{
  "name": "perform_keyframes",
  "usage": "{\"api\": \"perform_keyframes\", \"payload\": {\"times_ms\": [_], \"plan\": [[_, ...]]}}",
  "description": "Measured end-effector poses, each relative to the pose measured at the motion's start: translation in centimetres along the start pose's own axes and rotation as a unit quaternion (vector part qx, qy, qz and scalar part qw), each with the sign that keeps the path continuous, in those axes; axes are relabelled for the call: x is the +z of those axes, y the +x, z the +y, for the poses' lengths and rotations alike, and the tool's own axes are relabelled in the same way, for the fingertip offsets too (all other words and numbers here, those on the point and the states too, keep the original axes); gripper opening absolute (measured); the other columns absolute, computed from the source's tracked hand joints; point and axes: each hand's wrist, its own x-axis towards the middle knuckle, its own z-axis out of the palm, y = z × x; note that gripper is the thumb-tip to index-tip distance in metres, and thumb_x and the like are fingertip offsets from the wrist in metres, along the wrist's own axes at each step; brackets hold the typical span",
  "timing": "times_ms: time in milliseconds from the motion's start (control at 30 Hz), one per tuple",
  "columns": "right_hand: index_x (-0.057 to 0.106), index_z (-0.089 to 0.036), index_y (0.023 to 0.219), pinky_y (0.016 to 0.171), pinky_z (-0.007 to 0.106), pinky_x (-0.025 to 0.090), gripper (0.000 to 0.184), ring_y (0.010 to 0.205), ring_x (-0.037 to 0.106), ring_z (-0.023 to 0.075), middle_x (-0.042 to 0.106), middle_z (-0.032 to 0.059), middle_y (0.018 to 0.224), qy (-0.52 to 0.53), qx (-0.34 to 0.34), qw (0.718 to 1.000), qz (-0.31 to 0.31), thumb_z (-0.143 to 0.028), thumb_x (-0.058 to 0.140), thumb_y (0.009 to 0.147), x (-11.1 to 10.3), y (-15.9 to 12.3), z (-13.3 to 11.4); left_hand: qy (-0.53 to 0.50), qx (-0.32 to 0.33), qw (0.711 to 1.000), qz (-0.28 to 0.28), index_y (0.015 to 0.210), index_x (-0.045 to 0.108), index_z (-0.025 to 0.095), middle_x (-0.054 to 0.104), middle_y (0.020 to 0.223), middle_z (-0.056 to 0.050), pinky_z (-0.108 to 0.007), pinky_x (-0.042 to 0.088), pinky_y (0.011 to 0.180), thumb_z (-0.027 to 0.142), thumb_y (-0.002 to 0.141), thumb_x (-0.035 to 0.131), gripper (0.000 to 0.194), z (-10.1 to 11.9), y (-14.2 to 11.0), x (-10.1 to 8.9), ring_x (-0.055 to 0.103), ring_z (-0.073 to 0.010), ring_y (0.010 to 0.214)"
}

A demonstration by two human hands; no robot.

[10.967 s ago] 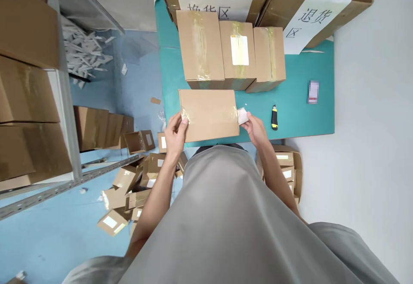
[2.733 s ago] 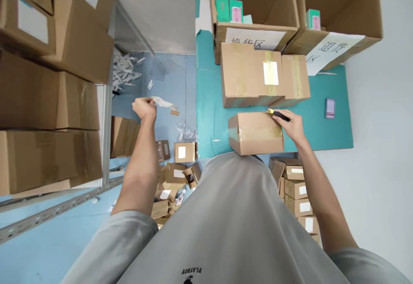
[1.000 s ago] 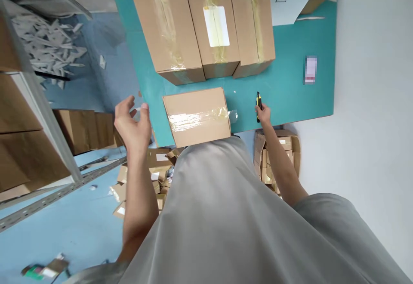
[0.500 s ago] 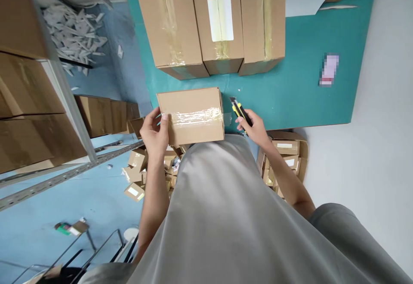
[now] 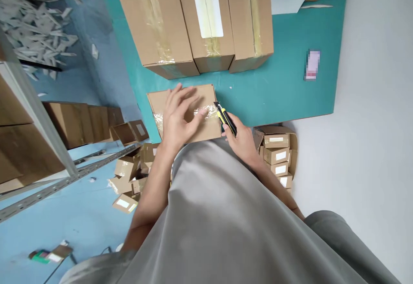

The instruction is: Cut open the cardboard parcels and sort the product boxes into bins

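Note:
A cardboard box (image 5: 206, 93) with clear tape along its top lies at the near edge of the green table, right in front of my body. Over the top of this box is my left hand (image 5: 180, 114), its fingers spread apart and holding nothing. My right hand (image 5: 240, 140) is wrapped round a black and yellow utility knife (image 5: 229, 123). The knife's tip is at the box's right end, beside the tape; whether the blade touches the tape I cannot tell.
Three large taped boxes (image 5: 211, 13) stand at the back of the green table (image 5: 290, 90). A pixelated small item (image 5: 312, 64) lies on its right side. Below it is an open carton (image 5: 293, 146) of small boxes. Shelving (image 5: 38, 116) and loose boxes (image 5: 125, 168) are at left.
My left hand has left the box's left end and moved right, over its top, with fingers spreading. The knife in my right hand has come left to the box's right end.

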Motion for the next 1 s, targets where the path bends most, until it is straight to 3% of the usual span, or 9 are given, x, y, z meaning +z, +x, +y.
{"api": "perform_keyframes", "payload": {"times_ms": [167, 400, 533, 767, 1000], "plan": [[0.056, -0.022, 0.163, 0.106, 0.043, 0.065, 0.051, 0.11, 0.085, 0.0281, 0.082, 0.0123, 0.14, -0.029, 0.009, 0.998, 0.062, -0.044, 0.046, 0.118, 1.5, -0.7, -0.6, -0.005, 0.037, 0.998, -0.042, 0.141, 0.07, 0.031, 0.055, 0.174, -0.012, -0.073, 0.027, 0.143, 0.076, 0.096, 0.079, 0.064, 0.4, 0.0, 1.0, 0.034, -0.0436, 0.175], [0.057, -0.023, 0.161, 0.104, 0.045, 0.066, 0.052, 0.116, 0.084, 0.0293, 0.085, 0.013, 0.129, -0.02, 0.026, 0.991, 0.131, -0.051, 0.045, 0.119, 3.4, -1.9, -1.7, -0.015, 0.063, 0.997, -0.042, 0.111, 0.075, 0.026, 0.041, 0.186, -0.008, -0.078, 0.015, 0.144, 0.068, 0.101, 0.078, 0.043, -0.2, 0.2, 2.3, 0.017, -0.0468, 0.18], [0.059, -0.024, 0.158, 0.103, 0.045, 0.067, 0.051, 0.126, 0.081, 0.0307, 0.081, 0.0144, 0.141, -0.031, 0.017, 0.984, 0.172, -0.053, 0.046, 0.119, 4.3, -2.3, -2.3, -0.029, 0.071, 0.995, -0.058, 0.1, 0.077, 0.025, 0.043, 0.186, -0.006, -0.079, 0.013, 0.144, 0.06, 0.104, 0.075, 0.035, -0.2, 0.5, 3.1, 0.017, -0.0453, 0.18], [0.057, -0.025, 0.162, 0.113, 0.049, 0.064, 0.048, 0.138, 0.076, 0.0321, 0.076, 0.0147, 0.154, -0.118, 0.029, 0.973, 0.197, -0.044, 0.045, 0.12, 5.2, -3.2, -2.8, -0.036, 0.077, 0.994, -0.064, 0.103, 0.077, 0.023, 0.043, 0.185, -0.008, -0.071, 0.019, 0.146, 0.05, 0.106, 0.073, 0.027, -0.9, 0.7, 3.3, 0.017, -0.0434, 0.181], [0.052, -0.022, 0.171, 0.116, 0.048, 0.061, 0.052, 0.139, 0.075, 0.0323, 0.075, 0.017, 0.156, -0.207, 0.099, 0.963, 0.144, -0.032, 0.043, 0.12, 5.3, -3.0, -5.5, -0.085, 0.066, 0.992, -0.073, 0.122, 0.074, 0.025, 0.047, 0.182, -0.011, -0.069, 0.021, 0.146, 0.059, 0.107, 0.067, 0.038, -0.5, 0.8, 3.1, 0.025, -0.0422, 0.179]]}}
